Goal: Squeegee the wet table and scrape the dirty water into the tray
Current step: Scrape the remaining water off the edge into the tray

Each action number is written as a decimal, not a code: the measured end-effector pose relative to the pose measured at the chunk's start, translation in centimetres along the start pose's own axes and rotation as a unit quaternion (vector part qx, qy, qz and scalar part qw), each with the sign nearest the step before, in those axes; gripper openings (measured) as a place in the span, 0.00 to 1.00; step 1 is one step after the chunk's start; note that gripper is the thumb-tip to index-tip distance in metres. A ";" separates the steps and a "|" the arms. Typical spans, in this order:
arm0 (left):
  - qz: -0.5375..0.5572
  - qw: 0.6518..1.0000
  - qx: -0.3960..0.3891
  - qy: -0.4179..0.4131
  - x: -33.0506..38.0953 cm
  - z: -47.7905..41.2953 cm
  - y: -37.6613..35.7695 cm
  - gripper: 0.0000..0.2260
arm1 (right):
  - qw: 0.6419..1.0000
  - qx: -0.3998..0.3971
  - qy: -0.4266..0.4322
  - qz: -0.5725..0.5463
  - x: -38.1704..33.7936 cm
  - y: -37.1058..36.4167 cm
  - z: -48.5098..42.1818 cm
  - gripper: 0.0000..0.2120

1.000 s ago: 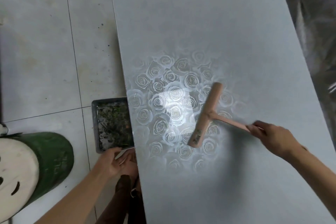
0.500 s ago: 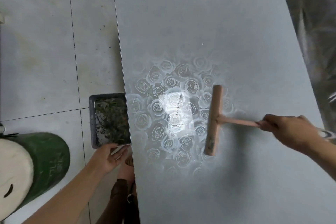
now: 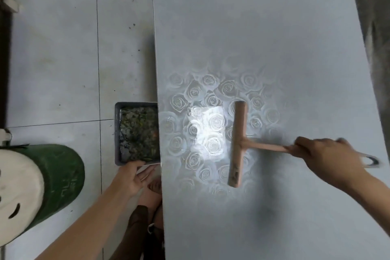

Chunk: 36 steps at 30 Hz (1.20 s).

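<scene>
A pale grey table (image 3: 263,27) with a faint rose pattern fills the right of the head view. A pink T-shaped squeegee (image 3: 238,143) lies with its blade on the table, parallel to the table's left edge. My right hand (image 3: 325,156) grips the end of its handle. A dark grey tray (image 3: 117,133) full of dirty water and green debris is held against the table's left edge, below the tabletop. My left hand (image 3: 132,177) holds the tray's near rim.
A green stool with a cream top (image 3: 38,186) stands on the tiled floor at the lower left. My leg and a brown shoe (image 3: 137,224) show beside the table's left edge. Grey cloth (image 3: 377,48) lies beyond the table's right side.
The squeegee blade has swung from a slant to lie parallel with the table's left edge, and my right hand has risen slightly. The tray and my left hand have stayed put.
</scene>
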<state>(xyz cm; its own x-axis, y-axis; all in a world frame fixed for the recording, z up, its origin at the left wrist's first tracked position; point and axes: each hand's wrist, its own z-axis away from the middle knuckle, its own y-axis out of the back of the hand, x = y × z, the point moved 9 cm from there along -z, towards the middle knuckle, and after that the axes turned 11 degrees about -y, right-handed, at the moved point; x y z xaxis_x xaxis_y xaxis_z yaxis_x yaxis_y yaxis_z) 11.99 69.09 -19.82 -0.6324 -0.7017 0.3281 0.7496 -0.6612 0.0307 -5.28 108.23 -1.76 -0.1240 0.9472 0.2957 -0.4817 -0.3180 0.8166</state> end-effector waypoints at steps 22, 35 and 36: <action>0.011 1.000 0.000 -0.013 -0.4 -1.4 0.5 0.11 | 0.993 -0.055 0.053 -0.087 0.0 -3.0 3.5 0.18; 0.031 0.999 0.001 -0.024 -0.7 -2.2 1.1 0.18 | 0.989 -0.034 0.090 -0.114 -5.0 -2.7 2.2 0.20; 0.031 0.999 -0.002 -0.031 -0.6 -2.3 0.7 0.18 | 0.989 -0.042 0.088 -0.112 -5.1 -2.7 2.0 0.20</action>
<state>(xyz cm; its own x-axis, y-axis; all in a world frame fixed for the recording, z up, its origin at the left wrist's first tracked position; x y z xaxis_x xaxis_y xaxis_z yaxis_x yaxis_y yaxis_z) 12.48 68.42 -22.12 -0.5712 -0.7242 0.3864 0.7862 -0.6180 0.0039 -1.59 104.18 -4.50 -0.1517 0.9883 0.0152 -0.5840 -0.1021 0.8053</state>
